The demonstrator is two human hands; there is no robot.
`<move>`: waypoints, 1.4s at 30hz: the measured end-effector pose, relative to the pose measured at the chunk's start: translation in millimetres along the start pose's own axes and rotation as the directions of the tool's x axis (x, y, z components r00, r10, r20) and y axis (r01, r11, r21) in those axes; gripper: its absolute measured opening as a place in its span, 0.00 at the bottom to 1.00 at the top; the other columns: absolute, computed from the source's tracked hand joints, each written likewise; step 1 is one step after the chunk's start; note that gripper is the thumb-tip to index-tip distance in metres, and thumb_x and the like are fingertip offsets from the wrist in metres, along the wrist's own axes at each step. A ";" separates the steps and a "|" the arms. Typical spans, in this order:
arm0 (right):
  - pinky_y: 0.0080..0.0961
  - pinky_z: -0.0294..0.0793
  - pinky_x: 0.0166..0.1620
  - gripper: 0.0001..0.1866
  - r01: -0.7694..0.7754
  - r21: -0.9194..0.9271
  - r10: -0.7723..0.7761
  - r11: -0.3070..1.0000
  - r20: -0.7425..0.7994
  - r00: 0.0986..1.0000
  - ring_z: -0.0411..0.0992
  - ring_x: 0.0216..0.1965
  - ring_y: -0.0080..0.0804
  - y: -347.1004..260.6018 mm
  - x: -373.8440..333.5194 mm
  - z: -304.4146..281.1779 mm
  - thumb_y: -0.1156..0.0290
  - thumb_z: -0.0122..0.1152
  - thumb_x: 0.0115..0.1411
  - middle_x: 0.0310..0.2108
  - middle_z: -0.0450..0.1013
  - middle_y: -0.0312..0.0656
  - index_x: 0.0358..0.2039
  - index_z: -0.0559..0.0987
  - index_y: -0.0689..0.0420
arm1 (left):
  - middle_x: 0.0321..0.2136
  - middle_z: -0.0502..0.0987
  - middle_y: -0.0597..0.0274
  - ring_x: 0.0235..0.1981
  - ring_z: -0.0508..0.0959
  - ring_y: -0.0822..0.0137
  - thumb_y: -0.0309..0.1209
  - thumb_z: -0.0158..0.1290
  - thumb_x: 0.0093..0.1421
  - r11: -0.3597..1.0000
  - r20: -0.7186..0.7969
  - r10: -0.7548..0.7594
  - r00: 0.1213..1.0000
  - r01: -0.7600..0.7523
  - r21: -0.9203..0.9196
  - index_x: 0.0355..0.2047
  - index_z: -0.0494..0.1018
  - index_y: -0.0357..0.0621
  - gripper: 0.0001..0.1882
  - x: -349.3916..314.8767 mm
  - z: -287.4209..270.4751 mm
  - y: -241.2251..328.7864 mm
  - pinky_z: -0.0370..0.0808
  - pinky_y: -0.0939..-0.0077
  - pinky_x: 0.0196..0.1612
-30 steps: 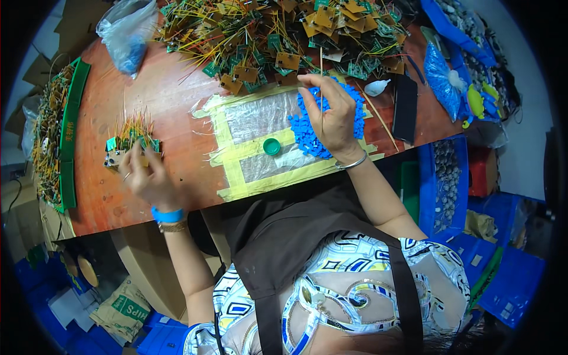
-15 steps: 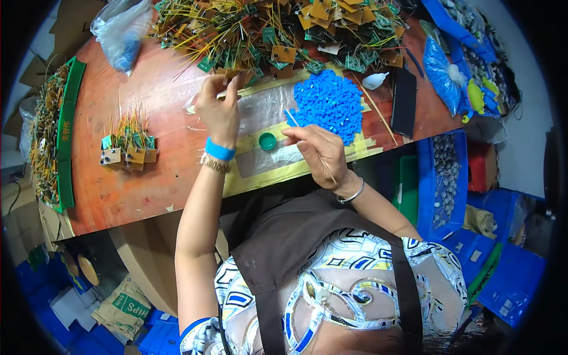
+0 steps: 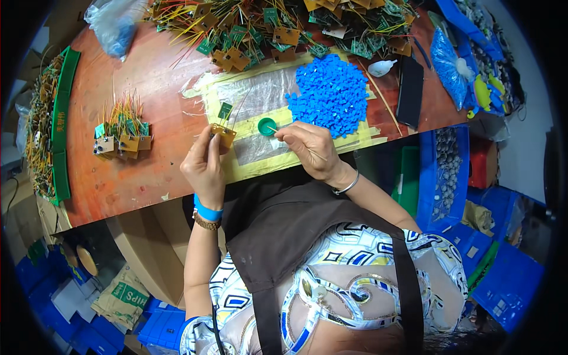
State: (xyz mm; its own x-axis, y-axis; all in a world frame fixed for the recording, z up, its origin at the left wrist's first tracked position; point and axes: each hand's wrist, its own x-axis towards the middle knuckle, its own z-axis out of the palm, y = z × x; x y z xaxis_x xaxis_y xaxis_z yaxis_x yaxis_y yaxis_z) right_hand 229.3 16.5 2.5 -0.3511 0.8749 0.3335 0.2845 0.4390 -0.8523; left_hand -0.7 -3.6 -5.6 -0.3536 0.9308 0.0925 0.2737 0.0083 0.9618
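Note:
Between the thumb and fingers of my left hand [image 3: 204,168] is a tan circuit board [image 3: 224,136], with thin wires running up from it to a small green board [image 3: 225,110]. My right hand [image 3: 312,149] pinches a thin wooden stick [image 3: 318,155]. The stick's tip reaches into a small round green cap [image 3: 267,126] on the taped work area. Just beyond that hand lies a heap of small blue plastic pieces [image 3: 331,94]. What the cap contains is too small to make out.
A large pile of wired circuit boards [image 3: 236,35] covers the table's far side. A smaller board cluster [image 3: 121,133] sits at left, near a green-walled bin [image 3: 59,130]. A black slab [image 3: 409,92], a white bottle [image 3: 381,68] and a long stick [image 3: 381,97] lie right of the heap.
My left hand has come back from the far pile toward me with a wired circuit board. My right hand has lowered the stick so its tip is in the green cap.

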 end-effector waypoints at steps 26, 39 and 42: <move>0.22 0.73 0.35 0.25 -0.055 0.289 0.057 0.956 0.000 0.998 0.73 0.29 0.27 -23.4 17.2 7.5 0.57 0.42 0.72 0.32 0.76 0.44 0.37 0.79 0.67 | 0.37 0.75 0.60 0.35 0.81 0.68 0.17 0.54 0.61 0.721 0.476 -0.340 0.811 0.550 -0.422 0.59 0.66 0.30 0.24 -4.1 18.0 37.9 0.81 0.79 0.42; 0.25 0.75 0.38 0.09 0.159 0.036 -0.158 0.987 -0.050 0.986 0.76 0.32 0.33 -30.6 23.5 -5.2 0.74 0.52 0.66 0.32 0.77 0.45 0.38 0.79 0.65 | 0.35 0.76 0.61 0.35 0.81 0.68 0.18 0.55 0.61 0.740 0.411 -0.298 0.862 0.480 -0.471 0.57 0.67 0.29 0.23 -4.4 16.1 33.2 0.81 0.78 0.42; 0.26 0.75 0.36 0.07 0.014 -0.085 -0.039 0.996 -0.303 0.952 0.76 0.30 0.35 -16.5 34.2 -11.2 0.74 0.56 0.64 0.30 0.78 0.45 0.38 0.79 0.64 | 0.35 0.76 0.59 0.34 0.81 0.68 0.18 0.55 0.61 0.771 0.356 -0.253 0.900 0.410 -0.488 0.57 0.67 0.29 0.23 -1.6 15.2 31.7 0.81 0.77 0.42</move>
State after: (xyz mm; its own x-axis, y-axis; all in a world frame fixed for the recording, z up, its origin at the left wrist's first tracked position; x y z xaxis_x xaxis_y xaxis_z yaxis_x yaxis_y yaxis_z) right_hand 222.6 41.5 32.5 -0.0746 0.8779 0.4730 0.3542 0.4668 -0.8104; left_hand 22.1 0.7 20.8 -0.0689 0.9654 -0.2517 -0.3702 0.2095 0.9050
